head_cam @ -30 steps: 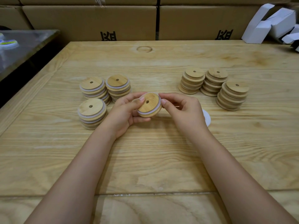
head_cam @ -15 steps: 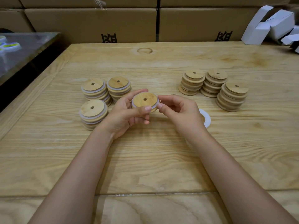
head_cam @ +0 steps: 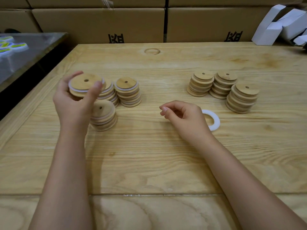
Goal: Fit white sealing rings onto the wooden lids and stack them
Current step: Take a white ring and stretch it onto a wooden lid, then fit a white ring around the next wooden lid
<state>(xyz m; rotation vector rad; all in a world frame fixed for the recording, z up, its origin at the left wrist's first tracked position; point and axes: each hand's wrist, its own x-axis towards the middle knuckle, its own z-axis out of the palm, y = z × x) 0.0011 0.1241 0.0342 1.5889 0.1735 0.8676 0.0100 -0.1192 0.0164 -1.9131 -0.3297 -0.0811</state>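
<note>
Where boxes (head_cam: 99, 22) back the table (head_cam: 149, 163), left fingers (head_cam: 95, 88) grip a lid (head_cam: 84, 83), right fingers (head_cam: 164, 109) empty.

place: packing workshop | evidence: stacked cardboard cartons (head_cam: 98, 24), wooden worktable (head_cam: 166, 155), lid stacks (head_cam: 222, 90)

Ringed lid stacks (head_cam: 127, 92) sit left on the table (head_cam: 149, 163), bare stacks (head_cam: 222, 90) right, a loose ring (head_cam: 215, 121) between.

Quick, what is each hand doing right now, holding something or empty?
Left hand: holding a ringed wooden lid.
Right hand: empty, fingers loosely curled, next to a loose white ring.
</note>
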